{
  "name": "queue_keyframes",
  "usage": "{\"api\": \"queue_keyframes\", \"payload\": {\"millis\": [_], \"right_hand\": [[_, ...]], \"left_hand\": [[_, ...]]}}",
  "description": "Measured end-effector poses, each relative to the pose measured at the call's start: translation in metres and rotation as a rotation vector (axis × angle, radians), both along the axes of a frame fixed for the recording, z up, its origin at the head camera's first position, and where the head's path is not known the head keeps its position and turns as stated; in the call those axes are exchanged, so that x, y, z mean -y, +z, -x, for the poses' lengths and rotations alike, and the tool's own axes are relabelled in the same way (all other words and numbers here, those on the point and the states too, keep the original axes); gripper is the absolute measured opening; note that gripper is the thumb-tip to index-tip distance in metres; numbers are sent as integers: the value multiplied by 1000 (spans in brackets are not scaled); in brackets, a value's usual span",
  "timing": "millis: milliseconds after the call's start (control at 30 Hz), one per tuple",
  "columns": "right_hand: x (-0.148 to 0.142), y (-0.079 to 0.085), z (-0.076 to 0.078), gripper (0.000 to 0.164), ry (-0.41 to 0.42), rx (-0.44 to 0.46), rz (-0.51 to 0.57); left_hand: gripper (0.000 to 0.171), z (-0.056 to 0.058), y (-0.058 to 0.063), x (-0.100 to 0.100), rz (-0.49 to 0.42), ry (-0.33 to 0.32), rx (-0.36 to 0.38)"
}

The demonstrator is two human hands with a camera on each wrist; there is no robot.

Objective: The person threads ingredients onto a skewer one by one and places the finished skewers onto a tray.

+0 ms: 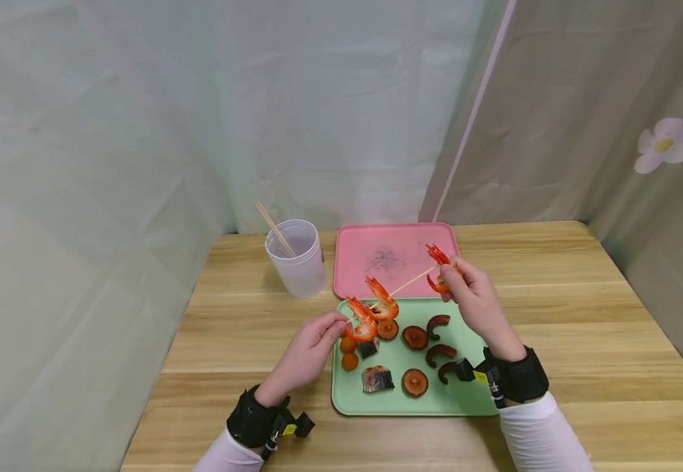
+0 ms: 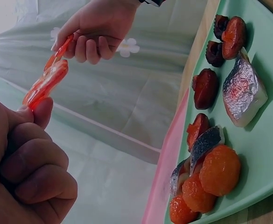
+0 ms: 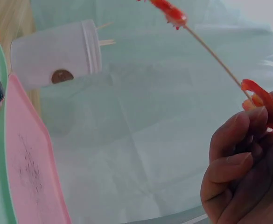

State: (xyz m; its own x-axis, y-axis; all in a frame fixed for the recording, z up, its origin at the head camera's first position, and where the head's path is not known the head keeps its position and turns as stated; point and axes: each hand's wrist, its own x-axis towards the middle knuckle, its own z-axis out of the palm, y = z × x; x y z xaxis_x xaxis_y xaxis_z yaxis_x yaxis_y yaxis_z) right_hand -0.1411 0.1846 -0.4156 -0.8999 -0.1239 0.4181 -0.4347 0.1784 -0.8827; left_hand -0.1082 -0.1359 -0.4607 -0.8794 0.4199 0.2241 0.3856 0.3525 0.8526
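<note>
My left hand (image 1: 312,351) pinches the near end of a thin bamboo skewer (image 1: 415,280) between thumb and forefinger. Two orange-red shrimp (image 1: 384,303) sit on the skewer close to that hand. At the far end, my right hand (image 1: 476,298) pinches a third shrimp (image 1: 438,255) by its body. In the right wrist view the skewer's tip meets this shrimp (image 3: 267,100); whether it has gone through is hidden by the fingers. The skewer is held tilted above a green tray (image 1: 400,410), rising toward the right.
On the green tray lie mushroom caps (image 1: 415,382), dark curled tentacles (image 1: 438,354), fish chunks (image 1: 377,379) and orange balls (image 1: 350,361). A pink tray (image 1: 359,242) with dark marks lies behind. To its left stands a frosted cup (image 1: 300,272) holding skewers (image 1: 273,226).
</note>
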Motion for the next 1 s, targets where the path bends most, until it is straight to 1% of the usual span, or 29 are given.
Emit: {"api": "queue_keyframes", "payload": {"millis": [167, 233, 400, 467, 633, 700, 833, 900, 1000], "right_hand": [[0, -2, 0, 21, 54, -99, -99], [2, -2, -1, 21, 75, -121, -106], [9, -5, -3, 20, 85, -123, -153], [13, -7, -5, 18, 109, -109, -187], [25, -12, -4, 19, 193, -129, -272], [27, -13, -4, 21, 197, -147, -291], [27, -14, -4, 21, 181, -145, -303], [26, -13, -5, 21, 175, -149, -313], [25, -12, -4, 21, 159, -180, -321]], "left_hand": [[19, 0, 0, 0, -2, -28, -49], [19, 0, 1, 1, -7, -32, -56], [20, -1, 2, 3, -7, -38, -44], [21, -1, 2, 3, -4, -45, -45], [21, 0, 2, 2, -15, -54, -50], [21, 0, 2, 2, -17, -51, -42], [21, 0, 3, 2, -22, -53, -41], [21, 0, 4, 2, -27, -60, -50], [20, -1, 4, 1, -33, -64, -61]]}}
